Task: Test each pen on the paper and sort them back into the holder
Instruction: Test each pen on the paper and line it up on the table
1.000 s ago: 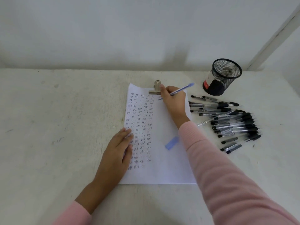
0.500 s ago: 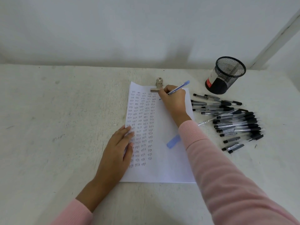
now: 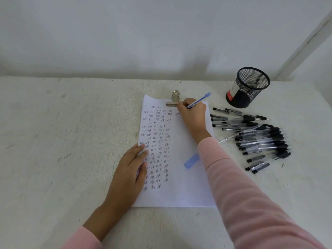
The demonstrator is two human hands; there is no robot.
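A white sheet of paper (image 3: 181, 186) lies on the table, its left half covered with rows of small handwritten words. My right hand (image 3: 193, 114) grips a blue pen (image 3: 197, 101) near the sheet's top, with the tip on the paper beside the metal clip (image 3: 173, 100). My left hand (image 3: 132, 164) rests flat on the paper's left edge. The pen's blue cap (image 3: 191, 160) lies on the sheet beside my right sleeve. A pile of several black pens (image 3: 258, 139) lies to the right of the paper. The black mesh holder (image 3: 247, 87) stands behind them.
The table (image 3: 62, 141) is a rough white surface against a white wall. A white post (image 3: 305, 42) slants up at the back right, behind the holder.
My right hand has shifted slightly while writing at the top of the sheet. My left hand stays on the paper's edge. The view has tilted a little.
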